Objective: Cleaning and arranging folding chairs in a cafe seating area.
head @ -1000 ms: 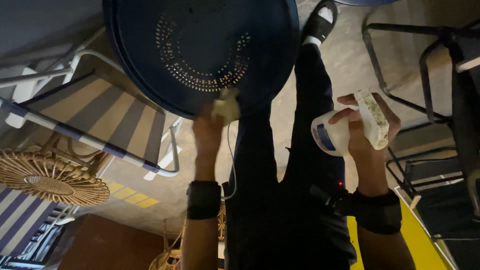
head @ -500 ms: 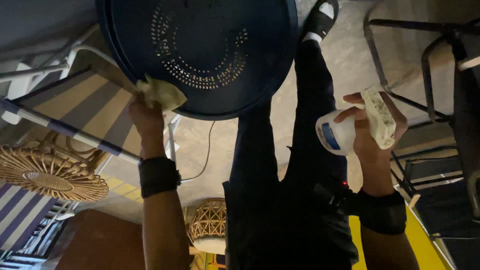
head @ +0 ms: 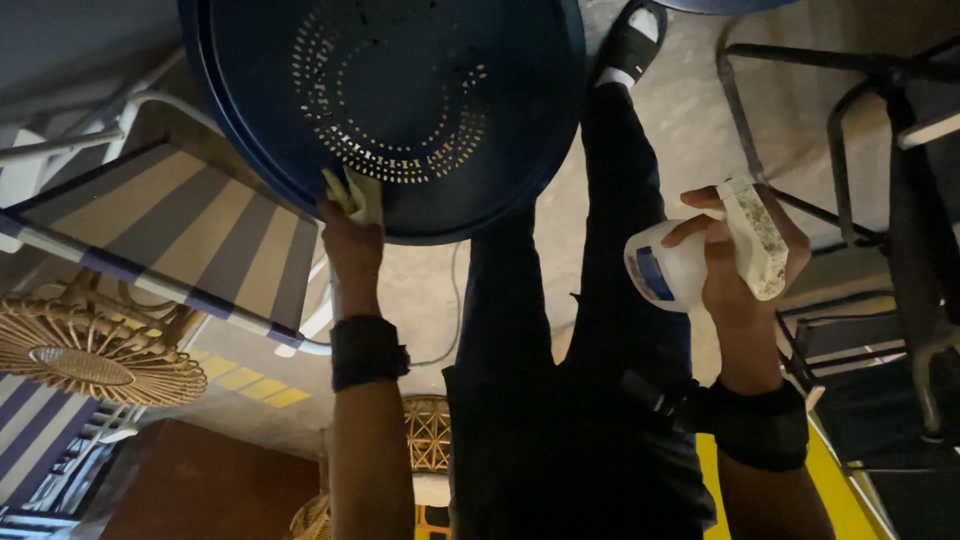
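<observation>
Table: a round dark blue metal table top [head: 400,110] with rings of small punched holes at its middle; it fills the upper part of the head view, and every place below is told from it.
Cloth: a small pale yellow cloth [head: 355,195] lies against the table's rim, on the edge nearest the person.
Left hand: the left hand [head: 350,240] is closed around the cloth, fingers bunched on it and pressing it to the table's edge; a black band wraps the wrist below.
Right hand: the right hand [head: 735,265] is off the table, well to the side of its rim, fingers wrapped around a spray bottle and a sponge together.
Spray bottle: a white plastic spray bottle [head: 665,270] with a blue label, held tilted, its body pointing back toward the table.
Sponge: a pale speckled sponge [head: 755,240], clamped against the bottle on the side away from the table.
Legs: the person's dark trousers [head: 590,380] run from beside the table's rim, with a black and white shoe [head: 630,40] just off its edge.
Striped chair: a blue and tan striped seat [head: 170,235] on a white frame, partly under the table on the cloth's side.
Wicker piece: a round woven rattan piece [head: 95,365], farther out past the striped chair.
Black chair: a dark metal chair frame [head: 850,150], well apart from the table, beyond the right hand.
</observation>
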